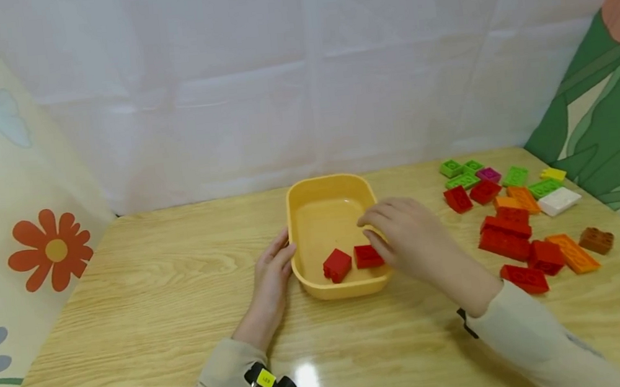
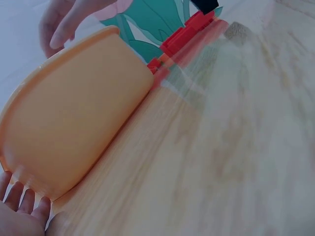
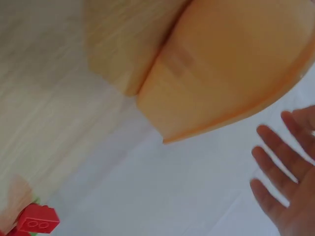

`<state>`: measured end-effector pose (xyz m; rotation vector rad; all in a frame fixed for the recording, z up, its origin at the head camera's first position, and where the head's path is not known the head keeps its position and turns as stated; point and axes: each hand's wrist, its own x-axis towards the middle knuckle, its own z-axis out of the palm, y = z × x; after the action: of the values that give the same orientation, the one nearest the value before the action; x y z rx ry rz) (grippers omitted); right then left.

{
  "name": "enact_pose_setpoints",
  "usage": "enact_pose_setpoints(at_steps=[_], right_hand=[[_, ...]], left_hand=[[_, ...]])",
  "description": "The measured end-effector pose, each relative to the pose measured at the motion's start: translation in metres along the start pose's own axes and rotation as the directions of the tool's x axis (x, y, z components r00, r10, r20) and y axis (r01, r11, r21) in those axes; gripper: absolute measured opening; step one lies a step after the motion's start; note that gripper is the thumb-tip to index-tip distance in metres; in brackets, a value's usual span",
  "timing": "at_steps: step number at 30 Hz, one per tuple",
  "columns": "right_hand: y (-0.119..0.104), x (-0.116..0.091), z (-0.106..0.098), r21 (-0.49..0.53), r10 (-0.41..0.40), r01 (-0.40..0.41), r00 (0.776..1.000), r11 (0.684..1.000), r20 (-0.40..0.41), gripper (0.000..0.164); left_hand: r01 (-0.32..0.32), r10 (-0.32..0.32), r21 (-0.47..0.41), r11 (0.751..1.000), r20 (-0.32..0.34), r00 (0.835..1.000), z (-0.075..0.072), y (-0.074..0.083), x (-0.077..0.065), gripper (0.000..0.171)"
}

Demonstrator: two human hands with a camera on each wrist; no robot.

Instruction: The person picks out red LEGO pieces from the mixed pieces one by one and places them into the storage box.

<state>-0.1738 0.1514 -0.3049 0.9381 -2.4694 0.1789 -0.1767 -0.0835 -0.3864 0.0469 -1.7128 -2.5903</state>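
Note:
A yellow-orange plastic bin (image 1: 331,210) stands on the table with two red toy bricks inside, one tilted brick (image 1: 337,265) and one by the right wall (image 1: 368,256). My left hand (image 1: 272,269) rests its fingers against the outside of the bin's left wall; the left wrist view shows those fingertips (image 2: 28,199) touching the plastic. Over the bin's right rim hovers my right hand (image 1: 412,236), partly covering the right-hand brick. In the right wrist view its fingers (image 3: 278,169) are spread, and nothing is seen between them.
Loose toy bricks lie right of the bin: several red ones (image 1: 504,243), green ones (image 1: 461,181), orange plates (image 1: 572,253), a white one (image 1: 559,200), a brown one (image 1: 597,240) and a yellow one (image 1: 553,174). A white cloth (image 1: 223,102) hangs behind the wooden table (image 1: 184,280).

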Motion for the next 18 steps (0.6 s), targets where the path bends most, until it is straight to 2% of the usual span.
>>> enact_pose_setpoints(at_steps=[5,7,12,18], right_hand=[[0.010,-0.016,-0.010,-0.005,0.037,-0.038,0.990,0.999,-0.133,0.020],[0.016,-0.021,-0.016,-0.016,0.036,-0.039,0.988,0.999,-0.151,0.022],[0.030,-0.038,-0.026,-0.056,0.041,-0.048,0.993,0.997,-0.108,0.025],[0.042,-0.066,-0.030,-0.090,0.102,-0.103,0.995,0.991,-0.019,0.027]], left_hand=[[0.003,-0.003,0.004,1.000,-0.001,1.000,-0.001,-0.001,0.001,0.049],[0.003,-0.003,0.002,1.000,-0.002,1.000,-0.001,-0.001,0.001,0.049],[0.005,-0.005,-0.002,1.000,-0.004,1.000,-0.002,-0.001,0.001,0.050],[0.005,-0.005,0.000,1.000,-0.003,1.000,-0.001,0.000,0.001,0.049]])
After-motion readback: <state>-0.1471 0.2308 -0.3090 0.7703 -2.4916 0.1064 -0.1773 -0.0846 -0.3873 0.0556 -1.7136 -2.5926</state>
